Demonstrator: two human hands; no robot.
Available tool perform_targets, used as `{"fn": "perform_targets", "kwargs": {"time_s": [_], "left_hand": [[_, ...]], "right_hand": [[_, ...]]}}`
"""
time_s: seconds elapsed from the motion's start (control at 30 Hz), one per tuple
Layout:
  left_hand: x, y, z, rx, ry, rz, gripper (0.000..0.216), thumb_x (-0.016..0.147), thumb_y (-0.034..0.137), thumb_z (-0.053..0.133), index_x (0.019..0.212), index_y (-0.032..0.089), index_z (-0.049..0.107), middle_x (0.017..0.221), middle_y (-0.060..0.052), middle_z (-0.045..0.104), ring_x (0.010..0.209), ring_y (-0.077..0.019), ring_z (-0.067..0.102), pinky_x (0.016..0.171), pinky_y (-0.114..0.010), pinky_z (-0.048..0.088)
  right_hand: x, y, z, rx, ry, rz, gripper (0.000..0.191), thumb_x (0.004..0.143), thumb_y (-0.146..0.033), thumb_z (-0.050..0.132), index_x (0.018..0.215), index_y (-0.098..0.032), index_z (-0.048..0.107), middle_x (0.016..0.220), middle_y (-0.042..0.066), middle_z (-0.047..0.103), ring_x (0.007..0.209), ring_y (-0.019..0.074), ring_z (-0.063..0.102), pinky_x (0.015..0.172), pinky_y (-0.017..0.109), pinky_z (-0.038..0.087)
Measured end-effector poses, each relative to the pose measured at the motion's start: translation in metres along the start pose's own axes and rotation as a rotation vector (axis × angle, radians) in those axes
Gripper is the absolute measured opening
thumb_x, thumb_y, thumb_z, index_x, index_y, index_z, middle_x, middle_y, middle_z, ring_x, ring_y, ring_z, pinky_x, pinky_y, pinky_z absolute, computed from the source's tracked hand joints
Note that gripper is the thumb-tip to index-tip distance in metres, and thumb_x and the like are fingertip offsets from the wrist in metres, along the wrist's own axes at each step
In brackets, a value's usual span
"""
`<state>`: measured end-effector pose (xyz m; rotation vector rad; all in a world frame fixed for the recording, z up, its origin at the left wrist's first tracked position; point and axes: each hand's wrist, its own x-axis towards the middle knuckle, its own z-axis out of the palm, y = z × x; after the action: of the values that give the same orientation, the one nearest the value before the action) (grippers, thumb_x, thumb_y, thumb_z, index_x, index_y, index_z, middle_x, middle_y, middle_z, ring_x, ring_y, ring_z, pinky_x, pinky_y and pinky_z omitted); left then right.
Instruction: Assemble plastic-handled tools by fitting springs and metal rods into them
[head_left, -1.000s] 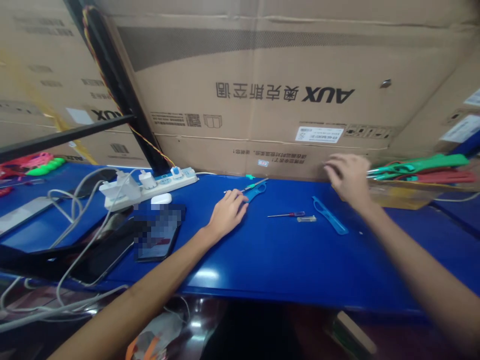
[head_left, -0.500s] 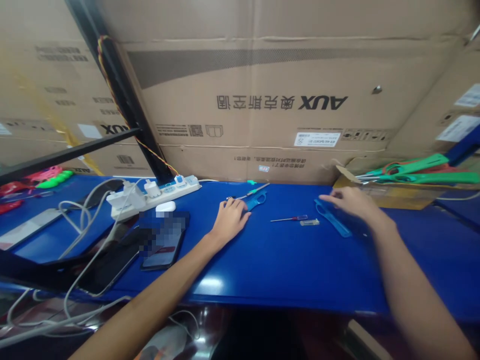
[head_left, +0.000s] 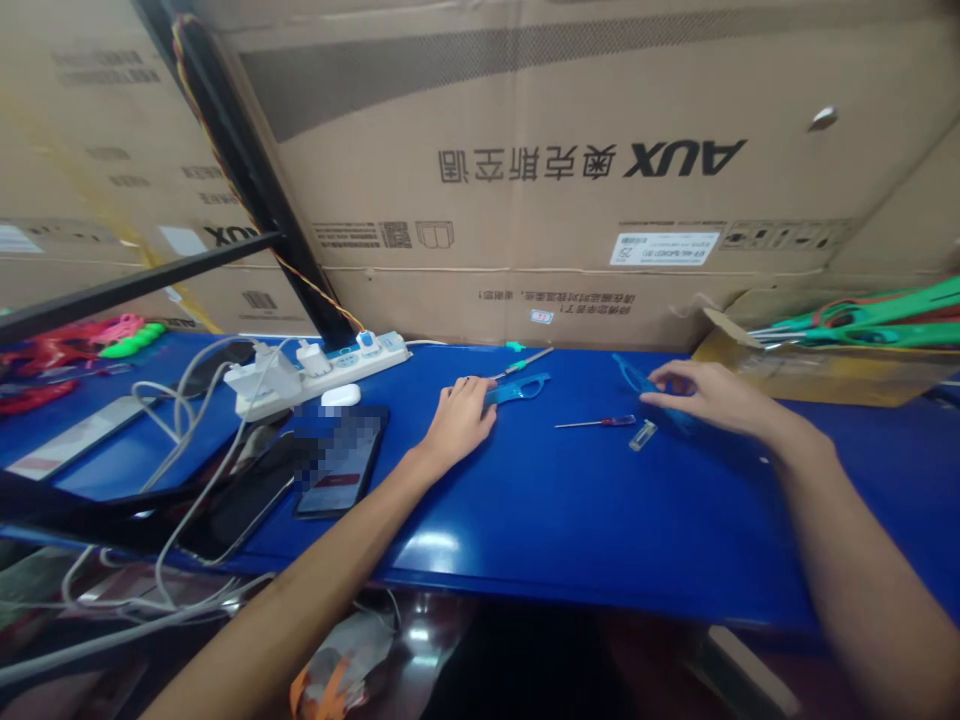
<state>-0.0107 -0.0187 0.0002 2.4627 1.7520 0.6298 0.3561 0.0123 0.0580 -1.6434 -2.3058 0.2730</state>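
On the blue tabletop, my left hand is closed over one end of a translucent blue plastic handle piece, whose looped end sticks out to the right. A thin metal strip with a green part lies just behind it. My right hand pinches a second blue plastic handle piece between thumb and fingers; part of that piece is hidden under the hand. Between the hands lie a small screwdriver with a red and blue handle and a small clear plastic piece.
A cardboard box with green-handled tools stands at the right. Leftward are a white power strip with chargers, a white earbud case, a phone and loose cables. Large cartons wall off the back.
The left blue piece has turned to lie more level. The right blue piece has shifted under my right hand, which has closed on it. The small clear piece has turned. The view has also shifted.
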Motion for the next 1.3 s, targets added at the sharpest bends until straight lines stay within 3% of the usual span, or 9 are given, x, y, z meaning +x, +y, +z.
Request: {"fn": "perform_targets", "kwargs": {"time_s": [0.1,0.2,0.3,0.5,0.67,0.83,1.07,1.2,1.3], "left_hand": [[0.000,-0.003,0.000,0.010,-0.011,0.016,0.037,0.095,0.015,0.051,0.132,0.020,0.056,0.135,-0.010,0.065,0.125,-0.0297,0.055,0.101,-0.047,0.042],[0.001,-0.006,-0.001,-0.003,0.003,0.025,0.038,0.095,0.011,0.045,0.129,0.021,0.059,0.133,-0.008,0.067,0.124,-0.0283,0.056,0.104,-0.048,0.040],[0.003,-0.011,-0.002,-0.023,0.040,-0.039,0.035,0.098,0.011,0.039,0.123,0.020,0.062,0.128,-0.008,0.068,0.117,-0.0282,0.058,0.098,-0.045,0.046],[0.005,-0.020,-0.001,0.004,0.200,-0.152,0.034,0.096,0.010,0.043,0.125,0.015,0.060,0.128,-0.013,0.066,0.117,-0.0305,0.056,0.099,-0.044,0.048],[0.014,-0.018,-0.004,-0.027,0.203,-0.067,0.032,0.097,0.006,0.042,0.118,0.017,0.065,0.126,-0.009,0.067,0.117,-0.0262,0.057,0.100,-0.039,0.048],[0.042,0.001,0.002,0.014,0.067,-0.032,0.029,0.105,0.022,0.043,0.108,0.014,0.071,0.126,-0.013,0.064,0.116,-0.0294,0.055,0.097,-0.043,0.045],[0.083,0.006,0.009,-0.166,0.078,-0.052,0.019,0.092,0.018,0.063,0.077,0.016,0.075,0.105,-0.014,0.071,0.113,-0.0296,0.055,0.100,-0.042,0.039],[0.085,0.005,-0.007,-0.377,0.122,-0.060,0.023,0.095,0.030,0.061,0.088,0.018,0.080,0.104,-0.010,0.074,0.099,-0.0243,0.063,0.089,-0.035,0.045],[0.071,0.014,-0.013,-0.620,0.102,-0.053,0.038,0.102,0.043,0.050,0.106,0.020,0.079,0.089,-0.005,0.073,0.076,-0.0161,0.062,0.072,-0.029,0.046]], "right_hand": [[-0.003,-0.040,0.016,0.147,0.066,-0.265,0.047,0.086,-0.065,0.063,0.101,-0.021,0.073,0.099,0.010,0.073,0.089,0.0264,0.068,0.079,0.040,0.053],[-0.011,-0.085,0.044,0.153,-0.105,-0.524,0.039,0.093,-0.057,0.063,0.110,-0.023,0.073,0.103,0.008,0.072,0.100,0.0259,0.066,0.089,0.042,0.053],[-0.015,-0.106,0.062,0.165,-0.176,-0.597,0.037,0.096,-0.054,0.061,0.116,-0.025,0.073,0.106,0.007,0.072,0.104,0.0258,0.066,0.089,0.041,0.054],[-0.001,-0.057,0.046,0.114,0.019,-0.476,0.037,0.106,-0.039,0.040,0.113,-0.023,0.073,0.105,0.009,0.073,0.096,0.0245,0.068,0.085,0.041,0.054],[0.010,-0.028,0.045,0.039,0.084,-0.366,0.033,0.103,-0.036,0.043,0.110,-0.025,0.073,0.109,0.008,0.074,0.099,0.0267,0.070,0.085,0.042,0.054],[0.009,-0.036,0.052,-0.017,0.053,-0.338,0.035,0.104,-0.039,0.042,0.108,-0.024,0.073,0.109,0.007,0.075,0.098,0.0263,0.071,0.083,0.040,0.054],[0.008,-0.041,0.050,0.029,0.140,-0.256,0.033,0.102,-0.036,0.045,0.108,-0.024,0.075,0.116,0.007,0.077,0.108,0.0282,0.071,0.091,0.043,0.054],[0.008,-0.050,0.054,0.144,0.253,-0.094,0.030,0.099,-0.038,0.051,0.104,-0.024,0.077,0.103,0.007,0.080,0.098,0.0285,0.074,0.087,0.043,0.057],[0.006,-0.067,0.056,0.350,0.297,-0.120,0.036,0.097,-0.043,0.055,0.120,-0.023,0.072,0.104,0.008,0.079,0.092,0.0253,0.074,0.080,0.039,0.060]]}}
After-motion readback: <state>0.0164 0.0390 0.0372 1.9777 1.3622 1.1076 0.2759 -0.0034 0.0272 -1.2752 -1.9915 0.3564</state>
